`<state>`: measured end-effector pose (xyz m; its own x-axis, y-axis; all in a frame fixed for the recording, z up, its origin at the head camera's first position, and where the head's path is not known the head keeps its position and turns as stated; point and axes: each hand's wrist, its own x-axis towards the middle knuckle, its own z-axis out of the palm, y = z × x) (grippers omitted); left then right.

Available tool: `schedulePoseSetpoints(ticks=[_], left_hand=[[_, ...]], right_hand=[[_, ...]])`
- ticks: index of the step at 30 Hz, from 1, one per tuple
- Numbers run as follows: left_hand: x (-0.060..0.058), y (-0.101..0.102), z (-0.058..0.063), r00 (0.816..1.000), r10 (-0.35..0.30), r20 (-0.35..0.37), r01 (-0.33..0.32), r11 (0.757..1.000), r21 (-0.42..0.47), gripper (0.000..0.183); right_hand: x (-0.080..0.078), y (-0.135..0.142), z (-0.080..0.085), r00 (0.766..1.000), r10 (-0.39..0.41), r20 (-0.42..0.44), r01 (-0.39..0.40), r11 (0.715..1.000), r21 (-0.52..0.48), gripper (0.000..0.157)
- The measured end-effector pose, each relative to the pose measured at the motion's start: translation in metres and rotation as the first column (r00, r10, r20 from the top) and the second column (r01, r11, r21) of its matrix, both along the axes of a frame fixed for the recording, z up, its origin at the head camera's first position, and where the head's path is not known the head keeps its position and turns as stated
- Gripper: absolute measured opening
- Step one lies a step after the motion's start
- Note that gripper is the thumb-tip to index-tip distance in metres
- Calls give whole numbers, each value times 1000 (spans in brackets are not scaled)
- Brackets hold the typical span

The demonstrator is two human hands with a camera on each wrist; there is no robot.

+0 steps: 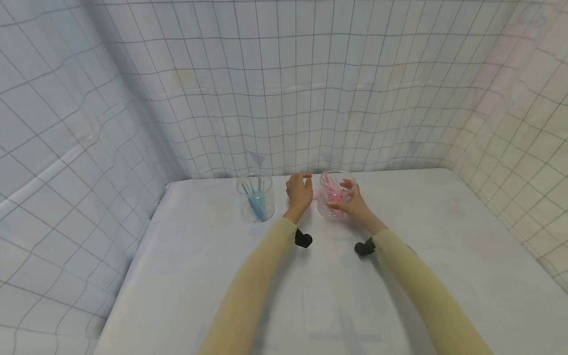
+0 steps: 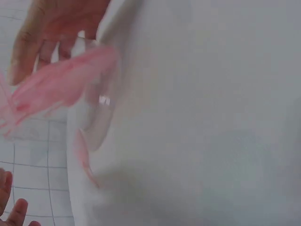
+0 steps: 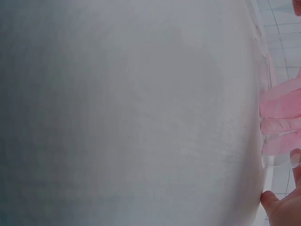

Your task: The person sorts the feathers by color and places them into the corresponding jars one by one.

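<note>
A clear round jar (image 1: 325,211) stands on the table right of centre, holding several slender pink pieces (image 1: 336,201) with broad lower ends, spoon-like in outline. My right hand (image 1: 355,203) holds this jar from its right side, thumb in front and fingers round the back. Just left of the jar, my left hand (image 1: 300,193) hovers with its fingers loosely bent and nothing in them; its fingertips (image 2: 18,214) show at the corner of the left wrist view. One loose pink piece (image 2: 83,155) lies beside the jar's base, between the jar and my left hand.
A second clear jar (image 1: 243,209) with several blue pieces (image 1: 258,203) stands left of my left hand. White cloth covers the table (image 1: 310,305). A grid-patterned curtain (image 1: 288,88) hangs behind its back edge and along both sides.
</note>
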<state>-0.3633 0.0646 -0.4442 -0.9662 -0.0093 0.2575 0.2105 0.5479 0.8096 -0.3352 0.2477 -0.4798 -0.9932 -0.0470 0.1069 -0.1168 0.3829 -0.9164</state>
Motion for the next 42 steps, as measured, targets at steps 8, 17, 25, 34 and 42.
schedulePoseSetpoints(ticks=[8,17,25,34,42], left_hand=[[9,-17,-21,990,-93,105,130,886,-444,29],[6,-22,-34,995,-43,88,85,818,-568,25],[2,-24,-37,994,-59,87,103,719,-688,31],[-12,-33,-13,967,-106,-230,-66,771,-633,24],[-26,-39,37,790,-326,-519,-255,596,-761,18]], right_hand=[[1,1,2,1000,-1,22,1,1000,-3,98],[1,-3,2,999,0,39,0,1000,-5,95],[1,-2,1,999,-13,42,13,1000,6,96],[1,0,0,1000,13,24,-13,1000,0,97],[2,-1,1,999,11,36,-11,1000,-11,95]])
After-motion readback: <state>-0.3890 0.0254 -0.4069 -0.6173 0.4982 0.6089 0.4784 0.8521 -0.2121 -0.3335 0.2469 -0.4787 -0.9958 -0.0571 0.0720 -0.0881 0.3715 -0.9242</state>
